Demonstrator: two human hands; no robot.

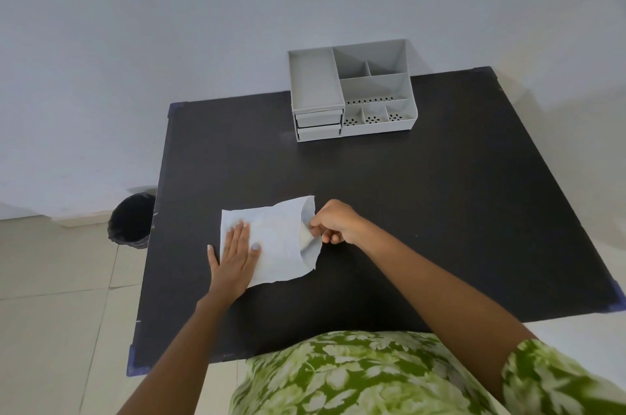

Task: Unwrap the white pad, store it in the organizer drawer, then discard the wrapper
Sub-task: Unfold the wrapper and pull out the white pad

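A pale, flat wrapper (281,231) lies on the black table (423,194) in front of me. My left hand (235,257) presses flat on its left part, fingers spread. At the wrapper's open right end, my right hand (333,223) pinches the corner of the white pad (306,235), which pokes out a little; most of the pad is hidden inside. A grey organizer (352,89) stands at the table's far edge, with two shut drawers (318,125) stacked at its lower left.
A black-lined bin (131,221) stands on the tiled floor just left of the table. The organizer has several open-top compartments. A white wall rises behind the table. My green floral clothing fills the bottom of the view.
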